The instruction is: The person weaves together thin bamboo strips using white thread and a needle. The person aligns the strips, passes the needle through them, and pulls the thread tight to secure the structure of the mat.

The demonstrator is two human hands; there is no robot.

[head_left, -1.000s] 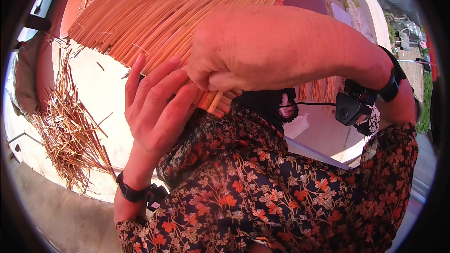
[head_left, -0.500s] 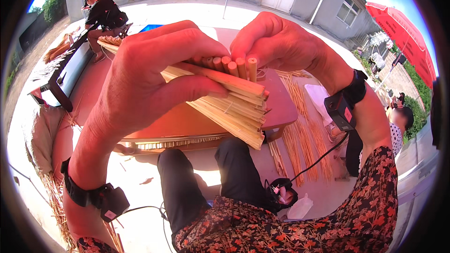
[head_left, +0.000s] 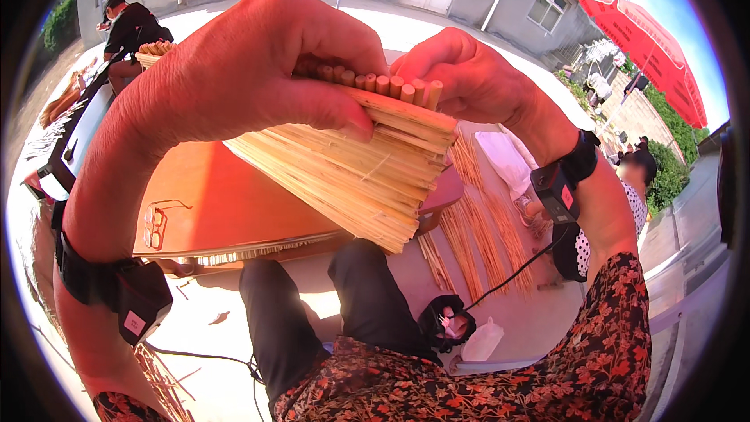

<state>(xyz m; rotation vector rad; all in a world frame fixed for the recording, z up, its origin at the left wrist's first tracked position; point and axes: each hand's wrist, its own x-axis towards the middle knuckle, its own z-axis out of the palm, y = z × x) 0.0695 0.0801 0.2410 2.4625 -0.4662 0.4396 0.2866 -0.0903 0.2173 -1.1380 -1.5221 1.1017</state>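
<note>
A mat of pale yellow reed stalks (head_left: 336,180), set side by side, hangs folded in front of me above the table. The cut round ends of several stalks line up along its upper edge, and a thin thread crosses its face. My left hand (head_left: 250,70) is closed round the upper left of the mat, thumb along the near face and fingers over the far side. With bent fingers, my right hand (head_left: 480,82) pinches at the row of stalk ends on the right. Its fingertips are partly hidden behind the stalks.
Below is an orange-brown table (head_left: 211,187) with glasses (head_left: 156,223) on it. Loose reeds (head_left: 484,227) lie on the ground to the right, near a black pouch (head_left: 447,324) and a cable. One person (head_left: 133,31) sits far left, another (head_left: 637,180) at right. A red umbrella (head_left: 648,47) stands beyond.
My left hand has moved up and left, and more of the mat's face shows. The row of stalk ends has turned further toward me. The right hand stays pinched at the edge.
</note>
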